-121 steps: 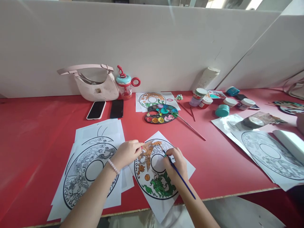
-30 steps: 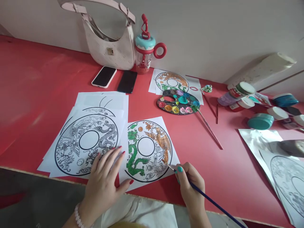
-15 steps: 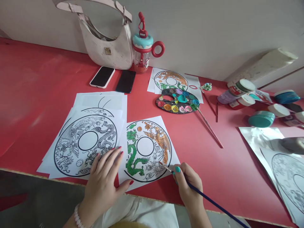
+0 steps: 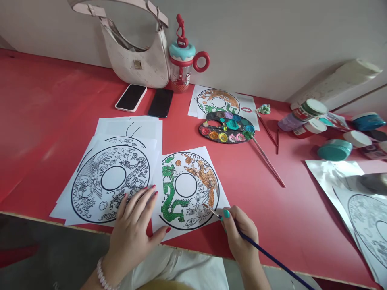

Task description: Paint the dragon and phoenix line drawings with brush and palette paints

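My right hand [image 4: 242, 235] pinches a blue-handled paintbrush [image 4: 263, 249]. Its bristle tip rests on or just over the lower right of a partly painted sheet [image 4: 186, 185], whose ring design has a green dragon at left and an orange phoenix at right. The phoenix's lower tail lines are uncoloured. Fingers spread, my left hand [image 4: 134, 225] lies flat across the lower right of an uncoloured dragon-and-phoenix sheet [image 4: 90, 177], its thumb by the painted sheet's lower left edge. That uncoloured sheet tops a loose stack of papers.
A paint palette [image 4: 226, 128] holds several colours, with a red-handled brush [image 4: 269, 163] leaning on it. Behind stand a white handbag [image 4: 136, 60], a donut-lidded cup [image 4: 181, 66] and two phones [image 4: 160, 103]. Several paint jars [image 4: 334, 150] and more sheets [image 4: 363, 217] are at right.
The view has shifted very slightly. The brush tip stays near the same spot at the lower right of the painted sheet, and both hands keep nearly the same pose.
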The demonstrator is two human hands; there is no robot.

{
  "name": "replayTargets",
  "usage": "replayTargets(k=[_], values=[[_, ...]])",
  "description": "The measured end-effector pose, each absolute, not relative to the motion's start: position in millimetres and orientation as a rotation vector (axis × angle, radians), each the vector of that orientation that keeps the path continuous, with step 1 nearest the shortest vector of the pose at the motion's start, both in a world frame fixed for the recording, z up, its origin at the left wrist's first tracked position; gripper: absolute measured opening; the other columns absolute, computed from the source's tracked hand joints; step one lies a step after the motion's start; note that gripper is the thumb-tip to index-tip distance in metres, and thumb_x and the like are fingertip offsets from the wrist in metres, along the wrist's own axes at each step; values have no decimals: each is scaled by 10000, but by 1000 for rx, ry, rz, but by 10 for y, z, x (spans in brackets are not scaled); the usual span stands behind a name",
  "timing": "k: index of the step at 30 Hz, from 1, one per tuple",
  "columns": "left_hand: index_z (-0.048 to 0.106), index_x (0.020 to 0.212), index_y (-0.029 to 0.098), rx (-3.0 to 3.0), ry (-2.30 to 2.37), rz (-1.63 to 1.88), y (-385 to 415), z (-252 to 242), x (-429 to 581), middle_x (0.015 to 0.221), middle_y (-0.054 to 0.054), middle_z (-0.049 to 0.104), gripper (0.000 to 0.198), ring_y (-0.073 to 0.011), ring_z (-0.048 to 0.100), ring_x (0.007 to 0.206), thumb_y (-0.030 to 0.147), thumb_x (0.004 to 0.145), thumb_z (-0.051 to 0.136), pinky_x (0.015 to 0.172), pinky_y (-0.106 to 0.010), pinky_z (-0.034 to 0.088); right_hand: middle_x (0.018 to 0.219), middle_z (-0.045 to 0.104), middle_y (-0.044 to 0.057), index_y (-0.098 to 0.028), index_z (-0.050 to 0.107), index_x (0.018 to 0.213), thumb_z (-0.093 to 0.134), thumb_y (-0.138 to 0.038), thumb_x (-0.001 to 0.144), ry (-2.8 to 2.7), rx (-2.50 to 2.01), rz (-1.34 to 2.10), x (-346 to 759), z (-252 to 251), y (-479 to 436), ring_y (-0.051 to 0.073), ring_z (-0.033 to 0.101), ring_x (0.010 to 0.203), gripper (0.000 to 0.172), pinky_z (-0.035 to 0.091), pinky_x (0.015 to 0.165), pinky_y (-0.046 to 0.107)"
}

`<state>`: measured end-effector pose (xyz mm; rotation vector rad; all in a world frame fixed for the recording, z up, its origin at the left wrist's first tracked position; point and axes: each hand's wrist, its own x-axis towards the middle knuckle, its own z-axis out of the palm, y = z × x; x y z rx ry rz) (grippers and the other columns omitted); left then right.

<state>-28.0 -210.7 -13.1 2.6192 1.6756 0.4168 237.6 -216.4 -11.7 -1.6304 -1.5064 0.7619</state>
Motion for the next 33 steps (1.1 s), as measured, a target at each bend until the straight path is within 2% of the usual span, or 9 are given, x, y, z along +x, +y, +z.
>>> replayTargets(k=[20,33], values=[[431,1347,122,2612,1667,450,-2104,-131,-269,1369,-121,488,629,-330,426,1247,468,833,540,1121,-512,163,507,309,-60,-202,290,587,451,-266,892,-1553,-1621,694,2355,-93,-2147,67,270,458,352,249,422,188],[425,1352,124,2607,1669,463,-2103,-133,-270,1363,-119,494,628,-328,432,1242,454,830,544,1118,-512,174,497,312,-54,-215,289,570,481,-376,876,-1324,-1755,715,2334,-122,-2165,81,273,461,395,242,419,211]])
